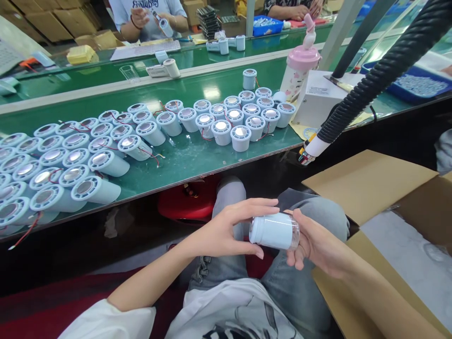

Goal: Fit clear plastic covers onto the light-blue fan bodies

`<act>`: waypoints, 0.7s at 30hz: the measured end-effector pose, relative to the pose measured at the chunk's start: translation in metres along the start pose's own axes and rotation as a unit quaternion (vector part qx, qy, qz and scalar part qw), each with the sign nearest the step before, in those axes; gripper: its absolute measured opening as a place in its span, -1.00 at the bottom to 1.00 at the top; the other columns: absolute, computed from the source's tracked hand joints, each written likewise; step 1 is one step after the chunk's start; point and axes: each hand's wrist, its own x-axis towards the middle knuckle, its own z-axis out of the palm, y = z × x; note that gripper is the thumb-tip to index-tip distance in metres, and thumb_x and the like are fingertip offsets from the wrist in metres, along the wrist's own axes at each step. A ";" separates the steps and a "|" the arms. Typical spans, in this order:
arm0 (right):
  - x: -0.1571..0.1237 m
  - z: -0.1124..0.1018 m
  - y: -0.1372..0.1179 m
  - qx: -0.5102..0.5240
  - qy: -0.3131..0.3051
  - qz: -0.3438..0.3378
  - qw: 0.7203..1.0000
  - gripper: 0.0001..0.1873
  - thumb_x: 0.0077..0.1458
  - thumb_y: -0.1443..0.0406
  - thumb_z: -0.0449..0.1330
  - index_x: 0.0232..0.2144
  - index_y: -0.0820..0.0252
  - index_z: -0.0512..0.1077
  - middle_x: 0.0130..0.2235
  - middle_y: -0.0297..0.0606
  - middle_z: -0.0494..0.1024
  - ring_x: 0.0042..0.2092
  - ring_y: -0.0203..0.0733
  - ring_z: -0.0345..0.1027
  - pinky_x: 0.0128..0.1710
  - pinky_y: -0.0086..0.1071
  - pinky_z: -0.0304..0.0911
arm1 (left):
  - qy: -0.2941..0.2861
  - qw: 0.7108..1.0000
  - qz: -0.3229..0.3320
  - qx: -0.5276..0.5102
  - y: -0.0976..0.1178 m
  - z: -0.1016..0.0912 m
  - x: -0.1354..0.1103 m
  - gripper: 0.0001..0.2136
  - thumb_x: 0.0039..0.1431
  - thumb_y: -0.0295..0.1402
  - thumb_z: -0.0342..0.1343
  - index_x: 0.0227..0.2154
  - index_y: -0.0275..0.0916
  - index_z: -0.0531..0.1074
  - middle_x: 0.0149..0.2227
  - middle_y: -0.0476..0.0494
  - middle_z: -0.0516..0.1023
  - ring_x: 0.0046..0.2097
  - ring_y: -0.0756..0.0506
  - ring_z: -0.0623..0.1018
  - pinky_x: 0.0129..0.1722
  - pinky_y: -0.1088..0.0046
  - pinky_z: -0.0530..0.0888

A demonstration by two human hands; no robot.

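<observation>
A light blue plastic cylinder (273, 230) lies on its side above my lap, with a clear plastic cup around it that shows at its right end. My right hand (314, 240) is closed on that right end, thumb on top and fingers below. Around the left end, my left hand (240, 223) is spread, its fingers along the upper side and its thumb below. Whether its fingertips touch the cylinder I cannot tell. On the green bench (183, 165) ahead stand many similar light blue cylinders (240, 137) with round metal discs on top, several with red wires.
An open cardboard box (374, 188) with a white liner stands at my right. A black ribbed hose (367, 75) hangs over the bench edge by a white box-shaped device (314, 101). A pink bottle (300, 66) stands behind. Across the bench a person (148, 21) holds a similar part.
</observation>
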 end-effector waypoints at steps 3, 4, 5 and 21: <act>0.001 0.001 0.000 0.015 -0.016 0.019 1.000 -0.41 0.10 -0.21 0.10 -0.31 0.23 0.38 -0.57 -0.31 0.52 -0.60 -0.36 0.43 -0.63 -0.67 0.32 | -0.003 1.000 -0.006 0.015 0.001 0.001 0.000 -0.33 -0.05 -0.36 0.37 0.17 -0.03 0.32 0.23 -0.26 0.33 0.22 -0.26 0.36 0.22 0.16 0.29; 0.001 0.002 0.000 0.017 -0.024 0.024 0.999 -0.40 0.15 -0.19 0.05 -0.30 0.25 0.40 -0.55 -0.28 0.53 -0.59 -0.38 0.43 -0.63 -0.67 0.32 | -0.002 1.000 -0.011 0.013 0.002 0.001 0.000 -0.34 -0.04 -0.37 0.36 0.17 -0.03 0.32 0.21 -0.25 0.34 0.22 -0.24 0.36 0.21 0.19 0.31; 0.001 0.002 0.000 0.018 -0.032 0.029 0.999 -0.39 0.19 -0.18 -0.01 -0.31 0.26 0.42 -0.52 -0.26 0.55 -0.59 -0.39 0.43 -0.63 -0.68 0.32 | -0.001 1.000 -0.020 0.007 0.003 0.002 0.000 -0.35 -0.02 -0.38 0.35 0.17 -0.03 0.32 0.20 -0.24 0.35 0.22 -0.23 0.36 0.18 0.23 0.36; 0.002 -0.019 0.010 -0.465 0.036 -0.455 0.759 -0.46 0.11 0.38 0.29 0.09 -0.19 0.34 0.21 -0.27 0.34 0.19 0.02 0.24 0.15 -0.03 0.25 | 0.022 0.959 -0.224 -0.173 0.014 0.003 -0.001 -0.35 0.06 -0.21 0.28 0.20 -0.12 0.20 -0.05 -0.22 0.48 -0.22 -0.11 0.57 -0.26 0.39 0.54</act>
